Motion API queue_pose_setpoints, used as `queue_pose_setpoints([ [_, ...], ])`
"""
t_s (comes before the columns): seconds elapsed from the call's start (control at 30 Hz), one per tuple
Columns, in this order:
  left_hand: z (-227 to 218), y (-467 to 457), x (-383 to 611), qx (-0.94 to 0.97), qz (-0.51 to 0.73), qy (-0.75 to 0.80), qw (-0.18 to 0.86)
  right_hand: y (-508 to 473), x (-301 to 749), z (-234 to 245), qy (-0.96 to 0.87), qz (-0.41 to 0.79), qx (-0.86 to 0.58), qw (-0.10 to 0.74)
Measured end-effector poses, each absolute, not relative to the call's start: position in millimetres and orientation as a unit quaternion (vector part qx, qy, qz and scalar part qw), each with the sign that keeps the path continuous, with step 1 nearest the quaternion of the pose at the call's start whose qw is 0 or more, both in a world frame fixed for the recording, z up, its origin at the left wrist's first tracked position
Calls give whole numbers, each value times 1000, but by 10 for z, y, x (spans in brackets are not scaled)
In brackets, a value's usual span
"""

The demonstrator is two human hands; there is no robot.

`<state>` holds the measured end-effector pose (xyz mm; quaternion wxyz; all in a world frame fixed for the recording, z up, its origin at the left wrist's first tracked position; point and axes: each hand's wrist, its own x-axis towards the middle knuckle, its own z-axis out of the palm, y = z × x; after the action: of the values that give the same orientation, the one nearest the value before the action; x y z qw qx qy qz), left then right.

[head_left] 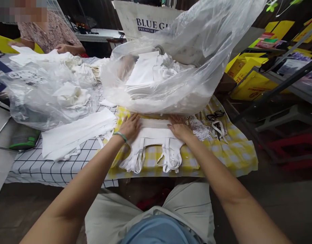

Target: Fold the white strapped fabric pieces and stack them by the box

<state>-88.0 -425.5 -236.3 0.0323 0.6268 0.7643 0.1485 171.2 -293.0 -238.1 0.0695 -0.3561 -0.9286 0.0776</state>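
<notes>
A stack of white strapped garments [156, 133] lies on the yellow checked cloth in front of me, its looped straps hanging toward the near edge. My left hand [130, 127] rests flat on the stack's left end, fingers spread; a pale green bangle circles that wrist. On the right end lies my right hand [179, 128], also flat with its fingers extended. Just beyond both hands sits a large clear plastic bag [171, 101] with folded white garments [143, 71] inside. Another white garment piece [77, 134] is laid out to the left of my left hand.
Eyeglasses [215, 115], white lace scraps [200, 128] and a loose strap [219, 129] lie to the right. Another plastic bag [44, 91] of white garments is at the left. Across the table, a person [51, 34] handles white fabric. A metal rack [273, 81] stands right.
</notes>
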Motion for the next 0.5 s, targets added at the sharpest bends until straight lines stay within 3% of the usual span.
queue_pose_setpoints([
  [0.1, -2444, -4245, -831, 617, 56, 780, 85, -2849, 1746, -2534, -926, 94, -366, 28],
  [0.2, -2427, -4293, -791, 622, 57, 775, 99, -2841, 1776, -2580, -922, 71, -380, 18],
  [0.27, -2384, -4402, -798, 626, 96, 771, 69, -2897, 1729, -2502, -919, 32, -394, 17],
  [0.37, -2341, -4757, -1008, 581, 234, 779, -32, -3111, 1452, -2260, -937, -12, -339, 83],
  [0.5, -2323, -5576, -1810, 336, 359, 856, -156, -3553, 538, -1984, -962, 138, -145, 187],
])
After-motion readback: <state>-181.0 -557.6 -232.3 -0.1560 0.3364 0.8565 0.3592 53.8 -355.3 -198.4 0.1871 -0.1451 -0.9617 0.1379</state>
